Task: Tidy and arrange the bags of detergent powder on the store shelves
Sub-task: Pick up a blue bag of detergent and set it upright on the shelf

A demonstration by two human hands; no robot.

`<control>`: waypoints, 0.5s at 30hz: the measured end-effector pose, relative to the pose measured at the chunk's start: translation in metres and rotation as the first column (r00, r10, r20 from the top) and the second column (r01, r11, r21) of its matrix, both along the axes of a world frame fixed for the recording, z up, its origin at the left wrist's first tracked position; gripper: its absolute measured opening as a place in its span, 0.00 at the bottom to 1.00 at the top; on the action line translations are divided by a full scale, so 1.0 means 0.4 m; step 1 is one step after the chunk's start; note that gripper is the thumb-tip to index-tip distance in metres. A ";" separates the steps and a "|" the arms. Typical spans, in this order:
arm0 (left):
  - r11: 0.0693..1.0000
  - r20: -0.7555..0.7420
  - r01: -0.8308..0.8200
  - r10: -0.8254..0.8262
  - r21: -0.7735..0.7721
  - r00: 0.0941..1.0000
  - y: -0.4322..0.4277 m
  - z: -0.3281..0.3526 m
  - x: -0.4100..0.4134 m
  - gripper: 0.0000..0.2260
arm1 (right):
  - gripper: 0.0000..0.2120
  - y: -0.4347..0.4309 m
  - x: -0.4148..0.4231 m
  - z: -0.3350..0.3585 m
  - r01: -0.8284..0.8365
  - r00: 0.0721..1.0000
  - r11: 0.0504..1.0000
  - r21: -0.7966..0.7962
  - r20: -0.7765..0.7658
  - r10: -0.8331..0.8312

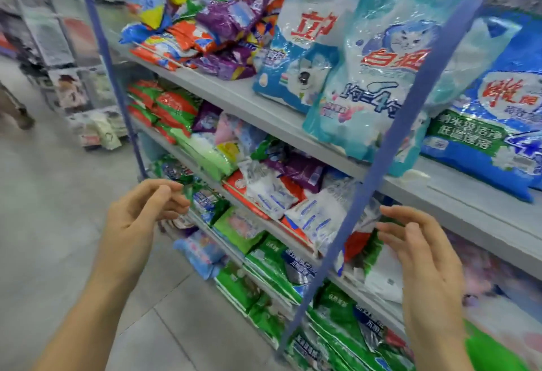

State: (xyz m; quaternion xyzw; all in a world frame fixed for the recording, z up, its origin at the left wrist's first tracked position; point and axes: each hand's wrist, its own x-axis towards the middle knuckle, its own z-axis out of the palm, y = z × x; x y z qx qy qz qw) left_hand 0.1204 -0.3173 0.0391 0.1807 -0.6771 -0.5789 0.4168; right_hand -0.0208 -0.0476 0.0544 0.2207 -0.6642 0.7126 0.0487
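**Both hands raised empty before the detergent shelves**

The fingers (164, 191) of the left hand (140, 215) are loosely curled with the thumb close under them, and nothing is gripped. Their tips are just beside the corner of a green bag (187, 186) at the left end of the shelving; whether it is touched cannot be told. The fingers (396, 215) of the right hand (422, 256) are relaxed and slightly bent, and nothing is held there either. They are raised near a white bag with blue marks (313, 215) on the middle shelf (205, 162).

On that shelf, white, purple and pale green bags are piled untidily, with red and green bags (167, 106) stacked at its far left. Below, green bags (264, 265) are stacked flat, and a light blue bag (199, 253) juts out past the shelf front.

On the upper shelf (264, 104) a teal bag with a cat picture (378, 83) is stood upright at the front edge, with a white and blue bag (311, 36) just beside it on the left and a large blue bag (492, 136) on the right. Further left, purple and orange bags (217, 27) are heaped loosely.

A blue upright post (378, 150) crosses in front of the teal bag and runs down between the two hands. A grey floor (58, 194) is seen on the left.
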 end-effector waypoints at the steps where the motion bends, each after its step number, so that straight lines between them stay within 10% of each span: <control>1: 0.999 0.009 -0.038 0.038 0.018 0.999 -0.029 -0.013 0.030 0.10 | 0.12 -0.037 0.004 -0.009 -0.031 0.999 0.999 0.016 0.018 0.031; 15: 0.960 0.100 -0.277 0.272 0.039 0.957 -0.629 -0.044 0.228 0.12 | 0.14 -0.732 0.033 -0.042 -0.182 0.982 0.983 -0.037 0.046 0.183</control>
